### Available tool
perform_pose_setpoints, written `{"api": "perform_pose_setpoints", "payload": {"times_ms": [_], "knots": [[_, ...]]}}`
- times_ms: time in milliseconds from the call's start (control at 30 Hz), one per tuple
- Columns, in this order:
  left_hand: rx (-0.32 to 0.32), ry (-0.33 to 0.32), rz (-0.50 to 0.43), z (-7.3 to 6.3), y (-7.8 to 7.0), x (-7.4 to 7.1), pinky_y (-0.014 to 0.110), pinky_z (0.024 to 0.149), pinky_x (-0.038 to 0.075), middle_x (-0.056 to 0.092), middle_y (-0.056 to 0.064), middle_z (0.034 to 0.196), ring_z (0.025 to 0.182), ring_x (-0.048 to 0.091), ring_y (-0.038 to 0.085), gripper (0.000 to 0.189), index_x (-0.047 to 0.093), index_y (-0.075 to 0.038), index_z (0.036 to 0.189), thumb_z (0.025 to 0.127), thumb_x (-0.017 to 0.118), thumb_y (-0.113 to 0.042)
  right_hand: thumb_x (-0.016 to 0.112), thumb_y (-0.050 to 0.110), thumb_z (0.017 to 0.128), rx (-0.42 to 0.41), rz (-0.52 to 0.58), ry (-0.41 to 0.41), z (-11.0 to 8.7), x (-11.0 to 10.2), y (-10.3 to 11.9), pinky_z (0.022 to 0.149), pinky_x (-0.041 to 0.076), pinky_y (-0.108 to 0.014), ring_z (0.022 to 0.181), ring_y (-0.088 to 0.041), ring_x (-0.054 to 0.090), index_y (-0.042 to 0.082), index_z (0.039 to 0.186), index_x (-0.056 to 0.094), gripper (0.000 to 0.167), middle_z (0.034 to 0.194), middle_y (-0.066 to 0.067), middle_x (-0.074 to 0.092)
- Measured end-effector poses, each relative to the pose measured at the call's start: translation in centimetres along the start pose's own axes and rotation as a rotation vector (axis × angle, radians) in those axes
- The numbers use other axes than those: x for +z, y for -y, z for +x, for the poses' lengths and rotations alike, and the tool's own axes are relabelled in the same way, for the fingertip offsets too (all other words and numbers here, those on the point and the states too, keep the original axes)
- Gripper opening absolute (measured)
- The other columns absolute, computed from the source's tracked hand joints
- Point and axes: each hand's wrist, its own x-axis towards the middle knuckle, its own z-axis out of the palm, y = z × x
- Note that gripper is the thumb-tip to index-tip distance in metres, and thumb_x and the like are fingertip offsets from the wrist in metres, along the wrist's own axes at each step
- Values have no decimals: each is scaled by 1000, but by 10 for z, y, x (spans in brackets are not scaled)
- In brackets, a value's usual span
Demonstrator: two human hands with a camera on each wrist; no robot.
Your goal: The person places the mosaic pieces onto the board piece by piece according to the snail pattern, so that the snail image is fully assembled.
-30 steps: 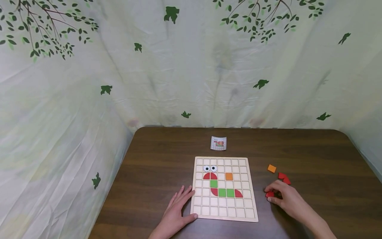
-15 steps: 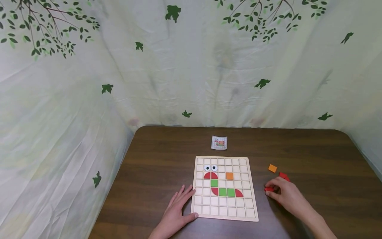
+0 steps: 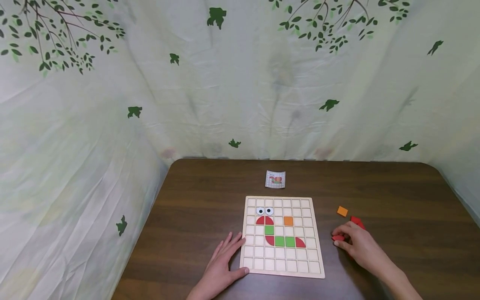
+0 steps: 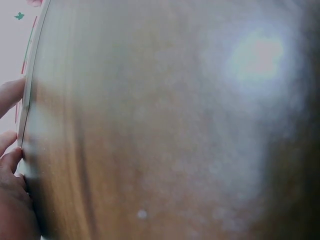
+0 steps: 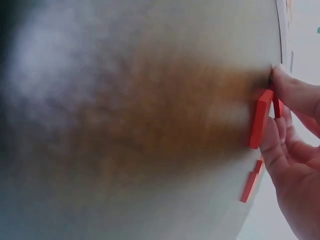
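Note:
A pale wooden grid board [image 3: 280,265] lies on the table, bearing red quarter-round tiles, green and orange square tiles and two round eye tiles [image 3: 260,211]. My left hand [image 3: 220,266] has its fingers spread, fingertips and thumb at the board's left edge. To the right of the board, the thumb and fingers of my right hand [image 3: 361,246] pinch a red tile [image 3: 338,238]. In the right wrist view, a red tile [image 5: 261,120] shows beside the fingers, and another red piece [image 5: 278,107] lies partly hidden between them.
An orange square tile [image 3: 342,211] and red tiles [image 3: 356,220] lie just beyond my right hand. A small picture card [image 3: 275,179] sits behind the board. The brown table [image 3: 206,183] ends at a leaf-printed curtain [image 3: 255,96].
My right hand has shifted slightly away from me with its fingers closing in on the red tile, which now shows more tilted. My left hand and the board tiles stay put.

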Motion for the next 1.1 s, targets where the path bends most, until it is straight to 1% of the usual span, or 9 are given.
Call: {"api": "perform_pose_setpoints", "payload": {"times_ms": [200, 333, 533, 667, 800, 900, 1000, 1100], "knots": [[-6, 4, -3, -1, 1, 1, 51, 114, 10, 34, -5, 156, 149, 15, 26, 76, 46, -22, 148, 82, 77, -43, 84, 10, 76, -22, -9, 16, -1, -1, 0, 68, 50, -26, 77, -4, 51, 25, 88, 66, 26, 89, 14, 56], [-17, 7, -4, 0, 1, 1, 52, 115, 10, 34, -6, 156, 149, 15, 26, 76, 46, -23, 148, 81, 77, -44, 84, 10, 76, -26, -12, 2, 0, -2, 1, 65, 48, -26, 75, -3, 51, 25, 86, 64, 27, 85, 16, 57], [-35, 14, -12, 1, 0, 0, 56, 115, 10, 34, -6, 157, 149, 14, 26, 76, 46, -23, 148, 82, 76, -47, 82, 12, 79, 41, -22, -5, 3, 0, 6, 62, 45, -24, 70, -3, 50, 27, 85, 62, 26, 75, 16, 54], [-32, 15, -9, 1, 0, 0, 55, 115, 10, 34, -6, 157, 149, 14, 26, 77, 46, -23, 148, 82, 76, -46, 81, 12, 81, 56, 5, -4, 5, 2, 9, 61, 44, -24, 68, -4, 49, 27, 87, 63, 24, 74, 16, 54], [-23, 12, -8, 1, 1, 1, 54, 115, 10, 34, -6, 157, 149, 15, 26, 77, 46, -24, 148, 82, 76, -46, 80, 9, 81, 39, 53, -48, 8, 5, 13, 62, 46, -24, 69, -6, 51, 25, 89, 65, 24, 76, 14, 57], [-21, 10, -10, 1, 1, 1, 55, 114, 10, 34, -6, 156, 149, 15, 26, 76, 46, -24, 148, 82, 76, -46, 80, 8, 81, 49, 99, -77, 12, 8, 18, 63, 48, -23, 72, -8, 53, 22, 94, 65, 24, 79, 12, 58], [-24, 11, -12, 1, 1, 1, 56, 114, 10, 34, -6, 157, 149, 15, 27, 76, 46, -24, 148, 82, 75, -47, 78, 8, 83, 67, 144, -86, 17, 11, 24, 65, 50, -24, 75, -11, 54, 19, 99, 67, 23, 83, 10, 60], [-26, 11, -11, 1, 1, 0, 56, 114, 10, 34, -6, 157, 149, 15, 26, 76, 46, -24, 148, 82, 75, -47, 77, 9, 84, 60, 173, -91, 22, 15, 28, 66, 50, -24, 76, -12, 55, 18, 102, 68, 22, 87, 10, 62]]}}
